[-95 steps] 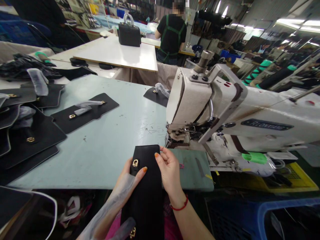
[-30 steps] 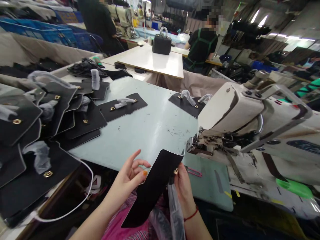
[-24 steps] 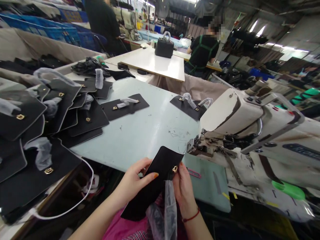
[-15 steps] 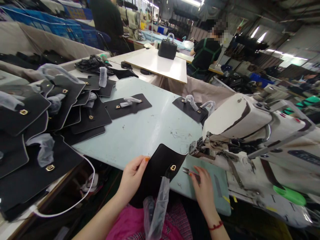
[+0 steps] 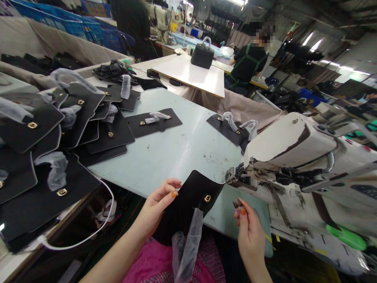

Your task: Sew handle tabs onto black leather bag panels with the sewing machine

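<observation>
My left hand (image 5: pixel 159 202) pinches the left edge of a black bag panel (image 5: pixel 188 200), which stands tilted over my lap and the table's near edge. A gold buckle (image 5: pixel 207 198) and a handle wrapped in clear plastic (image 5: pixel 191 232) are attached to it; the handle hangs down toward me. To the right of the panel, apart from it, my right hand (image 5: pixel 250 228) is closed around small thread snips (image 5: pixel 235 204). Their dark tip shows, and the rest is mostly hidden by my fingers. The panel's upper right corner is close to the sewing machine's (image 5: pixel 279 145) needle end.
Several black panels with wrapped handles (image 5: pixel 108 129) are piled at the left. Another panel (image 5: pixel 159 124) lies across the pale green table (image 5: pixel 176 157), and more lie behind the machine. A white cable (image 5: pixel 110 200) loops at the left edge. Two people work beyond a white table (image 5: pixel 194 78).
My right hand has lifted off the tabletop and turned, with the snips now drawn into its fingers. My left hand still grips the panel, its fingers slightly shifted. The view has swung slightly.
</observation>
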